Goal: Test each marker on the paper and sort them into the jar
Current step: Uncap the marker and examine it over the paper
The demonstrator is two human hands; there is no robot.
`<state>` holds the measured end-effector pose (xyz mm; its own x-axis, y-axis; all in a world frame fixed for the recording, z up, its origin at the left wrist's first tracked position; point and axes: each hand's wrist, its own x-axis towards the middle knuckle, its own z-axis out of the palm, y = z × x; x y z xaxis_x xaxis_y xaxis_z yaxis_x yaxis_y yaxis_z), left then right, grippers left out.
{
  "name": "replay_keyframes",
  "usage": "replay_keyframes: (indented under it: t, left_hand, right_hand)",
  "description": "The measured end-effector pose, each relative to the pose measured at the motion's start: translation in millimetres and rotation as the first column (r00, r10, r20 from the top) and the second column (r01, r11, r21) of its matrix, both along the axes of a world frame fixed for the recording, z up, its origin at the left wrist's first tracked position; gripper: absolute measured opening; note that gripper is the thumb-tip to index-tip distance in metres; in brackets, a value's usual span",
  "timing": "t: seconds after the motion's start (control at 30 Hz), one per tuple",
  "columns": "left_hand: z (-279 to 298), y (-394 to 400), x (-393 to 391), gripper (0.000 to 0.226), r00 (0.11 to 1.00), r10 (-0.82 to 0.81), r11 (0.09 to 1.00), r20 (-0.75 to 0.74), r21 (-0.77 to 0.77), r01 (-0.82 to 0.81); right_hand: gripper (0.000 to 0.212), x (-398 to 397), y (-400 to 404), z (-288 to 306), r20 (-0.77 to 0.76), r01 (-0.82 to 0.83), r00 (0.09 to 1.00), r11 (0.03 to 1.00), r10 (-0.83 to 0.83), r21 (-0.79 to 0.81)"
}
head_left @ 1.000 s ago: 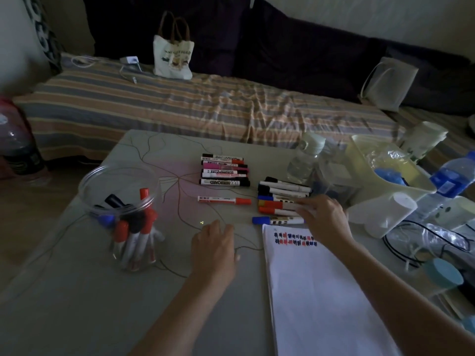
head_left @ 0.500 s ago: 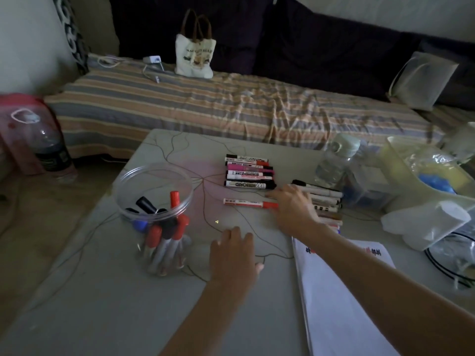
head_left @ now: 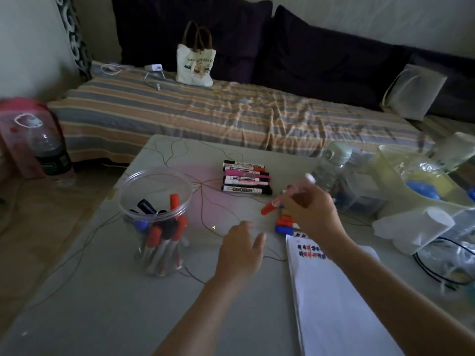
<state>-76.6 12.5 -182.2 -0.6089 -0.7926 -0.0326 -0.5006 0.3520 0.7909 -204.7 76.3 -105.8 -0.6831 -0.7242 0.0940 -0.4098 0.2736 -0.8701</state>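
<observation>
Clear jar (head_left: 155, 194) holds capped markers (head_left: 164, 235) (red, black, blue), standing upright.

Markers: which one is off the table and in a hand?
The red-capped marker, gripped by the right hand and tilted above the table. The other loose markers lie flat in two groups; the rest stand in the jar.

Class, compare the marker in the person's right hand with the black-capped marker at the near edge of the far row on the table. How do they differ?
The held marker has a red cap; the black-capped marker has a black one. The held marker is gripped by the right hand and tilted, cap end lowest; the black-capped marker lies flat on the table, beside others. Both have white barrels and caps on.
</observation>
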Motion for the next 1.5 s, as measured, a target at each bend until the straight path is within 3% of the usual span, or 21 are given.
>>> replay_keyframes:
  t: [0.07, 0.17, 0.23, 0.3, 0.43, 0.57, 0.77, 0.87, 0.97, 1.03, 1.13, 1.17, 1.2, 1.27, 1.3, 1.4, 1.5]
  left_hand:
    - [10, 10, -7, 0.041, 0.984, 0.036, 0.976, -0.176, 0.217, 0.004]
    - [17, 29, -17, 0.028, 0.902, 0.182, 0.85, -0.392, 0.524, 0.056]
    - [23, 41, -18, 0.015, 0.858, 0.251, 0.784, -0.447, 0.614, 0.091]
    - [28, 48, -16, 0.015, 0.831, 0.301, 0.732, -0.467, 0.672, 0.113]
    - [32, 51, -11, 0.015, 0.802, 0.406, 0.668, -0.438, 0.742, 0.067]
    - [29, 54, -15, 0.015, 0.825, 0.388, 0.724, -0.41, 0.69, 0.003]
    - [25, 71, -31, 0.02, 0.866, 0.276, 0.712, -0.418, 0.694, 0.108]
    - [25, 72, -40, 0.014, 0.825, 0.359, 0.673, -0.436, 0.734, 0.095]
    - [30, 81, -50, 0.01, 0.753, 0.476, 0.602, -0.454, 0.792, 0.097]
    - [31, 79, -55, 0.013, 0.731, 0.541, 0.572, -0.417, 0.819, 0.044]
    - [30, 47, -45, 0.011, 0.616, 0.694, 0.507, -0.372, 0.86, -0.052]
    - [27, 37, -37, 0.008, 0.632, 0.659, 0.575, -0.408, 0.815, -0.073]
    - [24, 33, -30, 0.007, 0.719, 0.542, 0.7, -0.435, 0.707, -0.1]
    - [18, 39, -22, 0.005, 0.932, 0.144, 0.945, -0.332, 0.326, -0.03]
    - [14, 44, -22, 0.004, 0.971, -0.016, 0.99, -0.24, 0.132, 0.049]
    - [4, 49, -29, 0.009, 0.974, -0.205, 0.954, -0.098, -0.241, 0.177]
    - [-6, 48, -31, 0.017, 0.967, -0.256, 0.893, 0.014, -0.378, 0.242]
  right_hand:
    - [0.005, 6, 40, 5, 0.242, 0.036, 0.97, 0.999, -0.027, -0.033]
    - [0.014, 15, 85, -1, 0.427, 0.114, 0.902, 0.99, -0.07, -0.078]
    - [0.027, 19, 105, -7, 0.516, 0.12, 0.856, 0.987, -0.048, -0.107]
    - [0.045, 19, 117, -12, 0.606, 0.107, 0.796, 0.987, -0.014, -0.119]
    - [0.035, 13, 130, -16, 0.726, 0.059, 0.688, 0.996, 0.003, -0.061]
    - [0.021, 8, 134, -23, 0.549, -0.08, 0.836, 0.992, 0.011, 0.101]
    - [0.023, 4, 126, -27, 0.369, -0.129, 0.927, 0.984, 0.074, 0.126]
    - [0.021, 3, 126, -35, 0.052, -0.093, 0.995, 0.985, 0.086, 0.143]
    - [0.024, 6, 126, -39, -0.289, -0.008, 0.957, 0.999, 0.017, 0.033]
    - [0.022, 5, 129, -43, -0.451, -0.006, 0.892, 1.0, -0.006, -0.025]
    - [0.018, -1, 148, -47, -0.613, -0.028, 0.79, 1.0, 0.024, 0.002]
    - [0.02, -3, 155, -47, -0.589, -0.035, 0.807, 0.999, 0.028, 0.0]
    - [0.022, -6, 159, -45, -0.532, -0.028, 0.846, 1.0, 0.031, 0.014]
    - [0.028, -10, 158, -44, -0.399, 0.001, 0.916, 0.996, 0.037, 0.095]
    - [0.03, -12, 156, -45, -0.344, -0.002, 0.937, 0.988, 0.055, 0.151]
    - [0.025, -16, 151, -49, -0.243, -0.045, 0.965, 0.976, 0.098, 0.215]
    - [0.023, -26, 155, -51, -0.211, -0.056, 0.974, 0.989, 0.084, 0.134]
